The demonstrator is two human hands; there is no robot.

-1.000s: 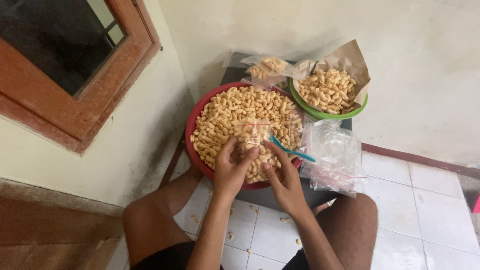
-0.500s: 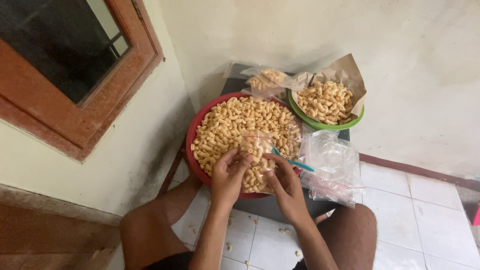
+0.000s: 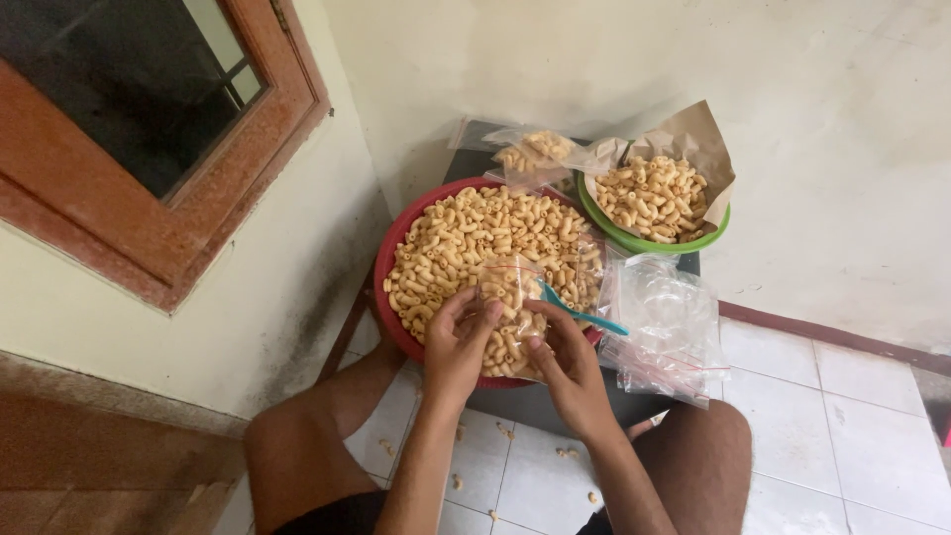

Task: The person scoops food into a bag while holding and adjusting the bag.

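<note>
Over the red basin [image 3: 396,260] of curled, elbow-shaped snack pieces, both hands work a small clear zip bag [image 3: 507,297] that is already part-filled: the left hand [image 3: 458,342] has its fingers [image 3: 482,311] curled shut on the bag's left edge, and the right hand [image 3: 567,359] pinches the right edge with thumb and forefinger while a teal scoop [image 3: 578,313] juts out between its fingers. The bag hangs just above the heap, touching it or nearly so. The grip on thin slippery plastic looks slight, so the bag could slip or tip and spill its load; with the scoop crowding the same hand, the mouth may be hard to hold open or to seal. Pieces already lie on the tiled floor [image 3: 792,426] between the knees, so more could drop past the rim. The stack of empty bags [image 3: 666,327] overhangs the dark worktop [image 3: 540,404] and could slide off. Whether the bag's seal is open or closed cannot be made out, the scoop's bowl is hidden by the bag, and the worktop is mostly covered. Behind, a filled bag [image 3: 535,151] and a paper-lined green bowl [image 3: 654,242] sit against the wall.
</note>
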